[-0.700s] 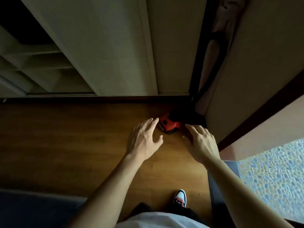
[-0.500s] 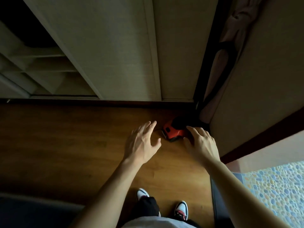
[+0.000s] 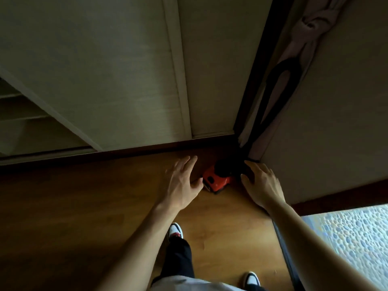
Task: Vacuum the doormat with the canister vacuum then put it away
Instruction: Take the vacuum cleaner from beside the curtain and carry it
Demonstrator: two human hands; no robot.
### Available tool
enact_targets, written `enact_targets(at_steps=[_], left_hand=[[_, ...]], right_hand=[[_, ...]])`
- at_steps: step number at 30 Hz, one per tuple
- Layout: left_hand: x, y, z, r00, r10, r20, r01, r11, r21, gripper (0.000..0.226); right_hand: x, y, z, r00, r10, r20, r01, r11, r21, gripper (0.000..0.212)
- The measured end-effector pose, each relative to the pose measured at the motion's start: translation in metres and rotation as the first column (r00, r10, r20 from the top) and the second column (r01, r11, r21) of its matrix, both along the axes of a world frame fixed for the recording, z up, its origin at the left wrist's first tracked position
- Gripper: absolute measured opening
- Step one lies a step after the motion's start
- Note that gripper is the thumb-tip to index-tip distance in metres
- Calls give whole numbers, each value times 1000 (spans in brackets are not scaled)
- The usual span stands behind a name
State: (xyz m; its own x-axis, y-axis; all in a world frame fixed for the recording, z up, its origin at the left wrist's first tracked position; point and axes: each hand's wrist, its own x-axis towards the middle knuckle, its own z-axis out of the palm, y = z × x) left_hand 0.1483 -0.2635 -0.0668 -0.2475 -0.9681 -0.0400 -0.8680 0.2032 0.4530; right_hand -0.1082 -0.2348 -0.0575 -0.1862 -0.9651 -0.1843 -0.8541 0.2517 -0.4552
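A small red and black canister vacuum [image 3: 217, 178] sits on the wooden floor in the corner where the cabinet meets the right wall. Its black hose [image 3: 273, 95] loops up the gap in the corner. My left hand [image 3: 181, 184] hovers just left of the vacuum, fingers spread, thumb near its red body. My right hand [image 3: 262, 183] is just right of it, fingers spread, holding nothing. The doormat [image 3: 357, 238], pale with a pebble pattern, lies at the lower right.
Pale cabinet doors [image 3: 126, 80] fill the top, with open shelves [image 3: 25, 122] at the left. A pink cloth [image 3: 310, 28] hangs in the corner above the hose. A dark threshold strip [image 3: 287, 255] borders the doormat. My feet in white shoes [image 3: 175, 231] stand on the floor.
Both hands have moved closer to the vacuum, one on each side. My left foot has stepped forward and the view has tilted toward the corner.
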Motion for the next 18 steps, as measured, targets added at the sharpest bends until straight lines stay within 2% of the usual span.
enact_targets(at_steps=[8, 14, 18], left_hand=[[66, -103, -18, 977, -211, 12, 210, 975, 67, 79], [46, -145, -28, 948, -316, -32, 313, 947, -69, 68], [23, -162, -47, 937, -349, -28, 346, 934, -88, 66]], right_hand=[[62, -50, -7, 987, -156, -33, 158, 985, 75, 57], [56, -66, -22, 976, -193, -105, 203, 975, 88, 57], [39, -73, -44, 979, -175, -108, 180, 983, 44, 57]])
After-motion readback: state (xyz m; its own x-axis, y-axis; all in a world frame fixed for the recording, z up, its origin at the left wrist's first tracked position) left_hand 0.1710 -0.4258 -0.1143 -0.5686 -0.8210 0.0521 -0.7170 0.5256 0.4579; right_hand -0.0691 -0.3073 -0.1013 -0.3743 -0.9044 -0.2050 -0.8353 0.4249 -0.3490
